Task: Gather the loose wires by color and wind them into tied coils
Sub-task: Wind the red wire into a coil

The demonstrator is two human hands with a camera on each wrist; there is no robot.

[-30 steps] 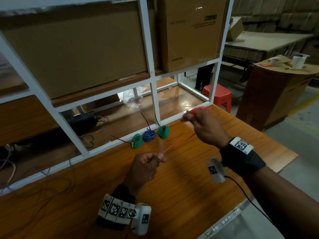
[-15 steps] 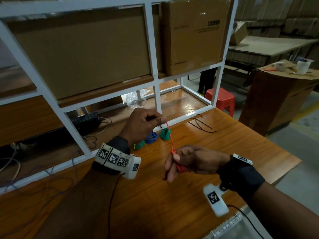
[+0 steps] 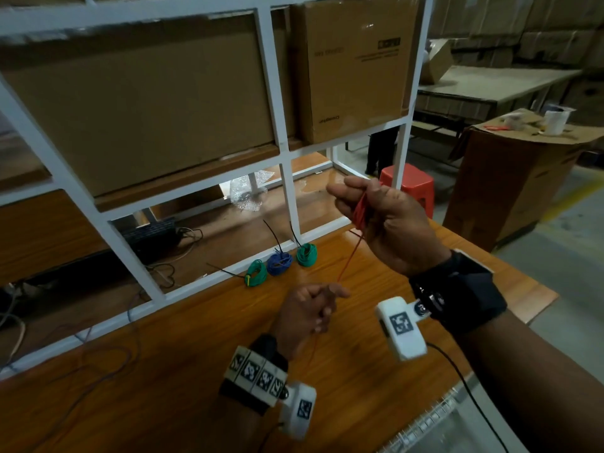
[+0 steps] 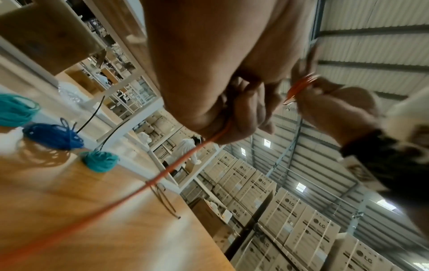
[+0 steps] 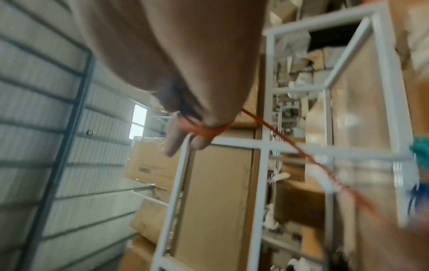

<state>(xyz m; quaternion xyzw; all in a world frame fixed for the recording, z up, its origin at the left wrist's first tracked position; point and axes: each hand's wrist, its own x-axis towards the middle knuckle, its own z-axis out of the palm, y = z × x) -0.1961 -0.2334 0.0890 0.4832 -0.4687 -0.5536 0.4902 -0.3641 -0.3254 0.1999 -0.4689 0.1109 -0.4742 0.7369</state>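
Observation:
A red wire (image 3: 351, 256) runs taut between my two hands above the wooden table (image 3: 196, 371). My right hand (image 3: 369, 207) is raised near the white shelf frame, with several red loops (image 5: 199, 128) wound round its fingers. Lower down, my left hand (image 3: 313, 305) is curled and pinches the free run of the red wire (image 4: 185, 157), which trails on over the table. Three tied coils lie along the frame's bottom rail: a green coil (image 3: 256, 272), a blue coil (image 3: 279, 263) and a second green coil (image 3: 307, 254).
A white shelf frame (image 3: 287, 191) with cardboard boxes (image 3: 353, 70) stands behind the table. Thin dark wires (image 4: 166, 201) lie near the table's far right edge. Loose blue-grey wires (image 3: 98, 371) trail at the table's left. A red stool (image 3: 411, 181) and a brown carton stand beyond.
My right hand has risen from in front of me up to the shelf frame with the red loops. My left hand has dropped from the frame down toward me, pulling the wire taut.

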